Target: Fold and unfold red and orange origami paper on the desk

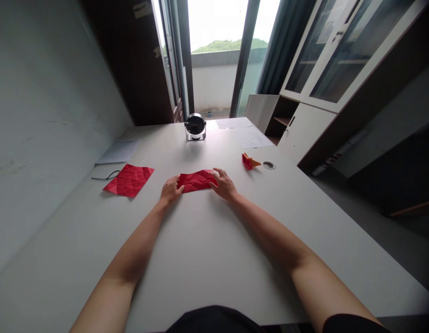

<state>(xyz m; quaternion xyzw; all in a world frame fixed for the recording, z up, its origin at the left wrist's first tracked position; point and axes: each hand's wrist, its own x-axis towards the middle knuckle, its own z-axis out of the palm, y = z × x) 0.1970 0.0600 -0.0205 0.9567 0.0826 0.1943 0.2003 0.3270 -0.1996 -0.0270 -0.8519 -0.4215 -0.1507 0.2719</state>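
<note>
A creased red sheet of paper [196,181], folded into a long strip, lies across the white table in front of me. My left hand [170,190] is closed on its left end, thumb at the near edge and fingers bent at the far side. At the other end, my right hand [225,185] curls round the strip, with thumb and fingers on opposite edges. Off to the left rests a second red sheet [129,180], unfolded and marked with creases. To the right sits a small folded paper piece [249,161] in red and orange.
A roll of tape [269,165] lies beside the red and orange piece. Further back stands a round black device [195,126] on a metal stand. White papers [251,137] lie at the back right, more papers [117,151] at the left wall, near a black cable tie [105,177].
</note>
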